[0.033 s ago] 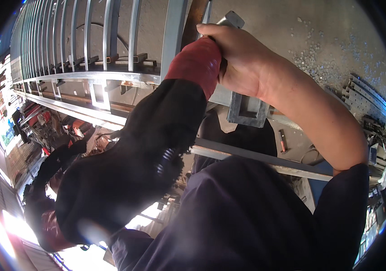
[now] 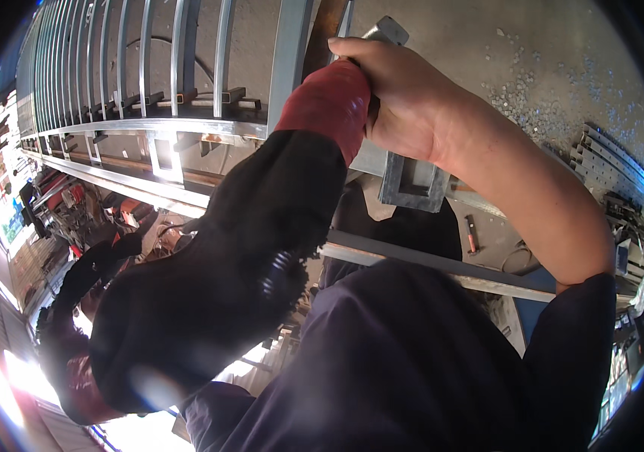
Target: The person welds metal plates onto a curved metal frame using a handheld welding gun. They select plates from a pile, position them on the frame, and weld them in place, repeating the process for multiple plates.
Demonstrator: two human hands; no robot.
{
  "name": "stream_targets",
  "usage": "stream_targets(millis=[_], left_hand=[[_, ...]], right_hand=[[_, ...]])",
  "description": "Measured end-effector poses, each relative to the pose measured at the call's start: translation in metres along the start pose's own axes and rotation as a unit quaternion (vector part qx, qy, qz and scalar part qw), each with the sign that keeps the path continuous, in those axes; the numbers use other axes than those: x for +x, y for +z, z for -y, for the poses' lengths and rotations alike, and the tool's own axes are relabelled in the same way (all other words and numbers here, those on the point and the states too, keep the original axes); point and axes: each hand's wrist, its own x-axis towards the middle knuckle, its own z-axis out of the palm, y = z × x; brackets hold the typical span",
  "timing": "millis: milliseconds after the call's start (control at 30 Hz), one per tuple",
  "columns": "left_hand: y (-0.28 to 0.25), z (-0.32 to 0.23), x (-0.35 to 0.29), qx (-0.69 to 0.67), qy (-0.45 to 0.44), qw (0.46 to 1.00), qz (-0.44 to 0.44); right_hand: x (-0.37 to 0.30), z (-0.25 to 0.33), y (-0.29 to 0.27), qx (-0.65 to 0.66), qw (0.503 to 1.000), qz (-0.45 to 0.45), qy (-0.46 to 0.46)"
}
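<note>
1. Little had changed: your right hand stayed closed around the red cuff; the work seemed no further along.
2. The cuff topped your black sleeve.
3. Your left hand was hidden, its state untellable.

Right hand around red end of bulky black object

No readable text, labels, numbers or signs: nothing legible on the metal bars, nor on the clutter below them.
</note>
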Motion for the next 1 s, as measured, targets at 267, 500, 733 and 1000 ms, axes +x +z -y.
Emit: stream_targets(millis=[267,500,733,1000], left_hand=[[0.065,0.065,-0.048,0.038,-0.093,0.988,0.119],[0.106,0.090,-0.075,0.056,-0.131,0.969,0.201],[0.112,0.092,-0.074,0.055,-0.131,0.966,0.216],[0.103,0.082,-0.054,0.039,-0.121,0.975,0.184]], right_hand=[[0.003,-0.006,0.007,0.032,0.999,0.009,0.020],[0.011,-0.012,-0.010,0.063,0.996,0.056,0.016],[0.019,-0.009,-0.018,0.078,0.994,0.069,0.042],[0.012,-0.011,-0.015,0.090,0.994,0.059,0.021]])
